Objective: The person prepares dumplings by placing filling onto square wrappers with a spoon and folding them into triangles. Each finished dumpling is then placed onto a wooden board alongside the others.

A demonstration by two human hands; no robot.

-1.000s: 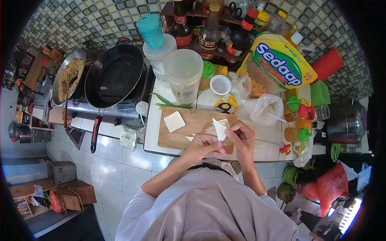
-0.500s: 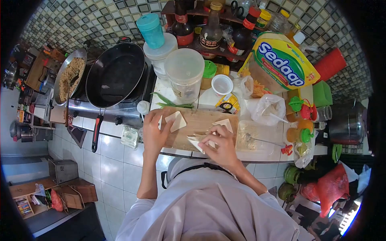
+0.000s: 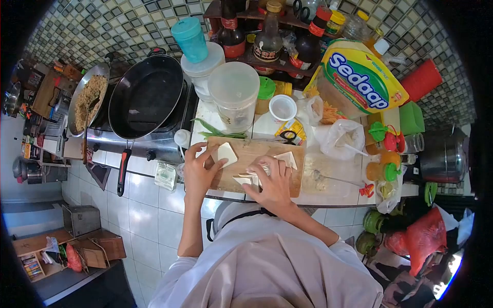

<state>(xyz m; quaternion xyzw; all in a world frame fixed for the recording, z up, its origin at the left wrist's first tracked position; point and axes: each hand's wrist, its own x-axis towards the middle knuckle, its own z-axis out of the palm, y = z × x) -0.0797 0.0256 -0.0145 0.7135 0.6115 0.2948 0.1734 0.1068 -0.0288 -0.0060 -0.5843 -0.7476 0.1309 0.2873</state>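
Pale cream square slice (image 3: pixel 226 155) lies flat on a rectangular light-brown wooden cutting board (image 3: pixel 257 146) atop a white-tiled counter (image 3: pixel 267 128), at the fingertips of a person's bare left hand (image 3: pixel 199 172). That hand is partly open, fingers curved and apart from the thumb, whose tip meets the slice's edge. The right hand (image 3: pixel 275 186) bends its fingers low over pale triangular pieces (image 3: pixel 245 180) near the board's front edge; whether it grasps one cannot be told. Another pale triangular wedge (image 3: pixel 288 159) sits toward the board's right end. Just behind the board are long green pods (image 3: pixel 221 134) and black-handled scissors (image 3: pixel 288 136), with a round white plastic tub (image 3: pixel 282 108) farther back. At left, a black round frying pan (image 3: pixel 146 97) with a black-and-red handle rests on a silver metal stove (image 3: pixel 110 141).
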